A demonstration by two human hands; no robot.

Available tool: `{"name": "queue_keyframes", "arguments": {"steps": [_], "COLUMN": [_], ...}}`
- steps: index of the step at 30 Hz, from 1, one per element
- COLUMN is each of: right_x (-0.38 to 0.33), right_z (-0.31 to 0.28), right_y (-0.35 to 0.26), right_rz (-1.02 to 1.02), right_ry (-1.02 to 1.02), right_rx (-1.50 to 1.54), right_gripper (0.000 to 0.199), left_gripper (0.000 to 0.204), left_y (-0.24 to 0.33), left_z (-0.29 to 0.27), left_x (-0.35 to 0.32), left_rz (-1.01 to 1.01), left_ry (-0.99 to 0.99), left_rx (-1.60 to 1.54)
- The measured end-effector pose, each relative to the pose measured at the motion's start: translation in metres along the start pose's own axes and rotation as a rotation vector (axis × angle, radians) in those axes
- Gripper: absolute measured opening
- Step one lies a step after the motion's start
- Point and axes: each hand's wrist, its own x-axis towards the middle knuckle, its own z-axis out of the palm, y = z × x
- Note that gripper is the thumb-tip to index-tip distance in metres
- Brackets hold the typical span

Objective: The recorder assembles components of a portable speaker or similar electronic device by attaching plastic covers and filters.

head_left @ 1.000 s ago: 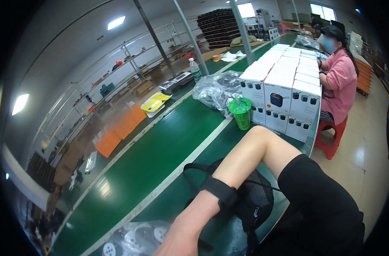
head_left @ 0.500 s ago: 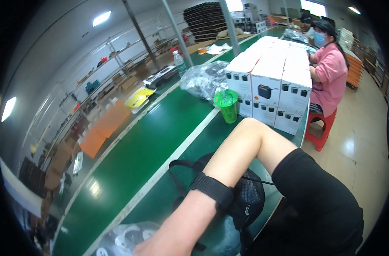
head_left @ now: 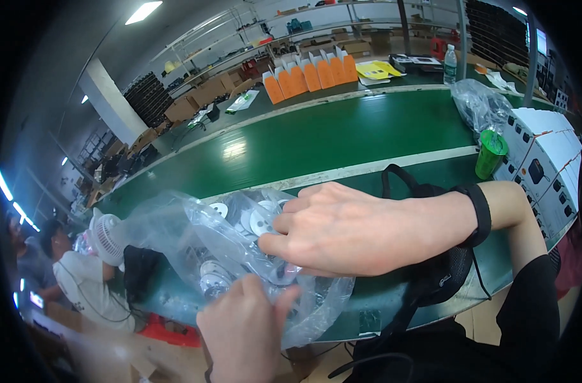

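A clear plastic bag (head_left: 195,220) lies crumpled on the green bench, with several white round discs (head_left: 215,271) inside and at its mouth. My right hand (head_left: 342,230) reaches across it from the right, fingers curled and thumb closed at a white disc (head_left: 260,223); its fingertips are partly hidden. On the near side of the bag is my left hand (head_left: 240,329), blurred, its thumb standing apart from the fingers and nothing visible between them. Under my right forearm, which wears a black band (head_left: 479,214), lies a black mesh bag (head_left: 441,281).
A green cup (head_left: 491,155) stands beside stacked white boxes (head_left: 537,166) at the right. Behind runs a green conveyor belt (head_left: 342,131), with orange cartons (head_left: 310,75) and a water bottle (head_left: 450,65) beyond. At left are a white fan (head_left: 106,237) and a seated person (head_left: 86,287).
The view has swung left and down, bringing the bag of discs into the middle. My left hand has come into sight, and my right hand now shows fully over the bag.
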Motion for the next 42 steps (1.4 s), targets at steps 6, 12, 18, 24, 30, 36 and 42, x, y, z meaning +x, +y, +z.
{"name": "queue_keyframes", "arguments": {"steps": [6,12,18,24,30,36,42], "right_x": [0.023,0.026,0.035,0.07,0.075,0.075,0.07], "right_z": [0.011,-0.014,-0.005,0.004,-0.006,-0.019,-0.019], "right_y": [-0.005,0.027,0.021,0.013,0.031,0.022,0.015], "right_rz": [-0.098,0.073,-0.036,0.033,0.058,0.139,-0.057], "right_ry": [0.061,0.19,0.337,0.239,0.232,0.147,0.222], "right_rx": [-0.213,-0.026,-0.15,-0.047,0.223,0.258,0.1], "right_gripper": [0.018,0.015,0.034,0.025,0.025,0.026,0.02], "left_gripper": [0.024,0.032,0.032,0.025,0.028,0.03,0.019], "left_y": [-0.028,-0.055,-0.053,-0.043,-0.056,-0.057,-0.036], "left_z": [0.019,0.007,0.007,-0.002,0.002,0.001,0.003], "left_x": [0.026,0.012,0.017,0.054,0.044,0.03,0.025], "left_rz": [0.133,-0.125,-0.083,-0.044,-0.005,-0.074,0.068], "left_ry": [0.428,0.445,0.399,0.548,0.619,0.671,0.802], "left_rx": [-0.21,-0.647,-0.754,-0.159,-0.365,-0.575,-0.53]}}
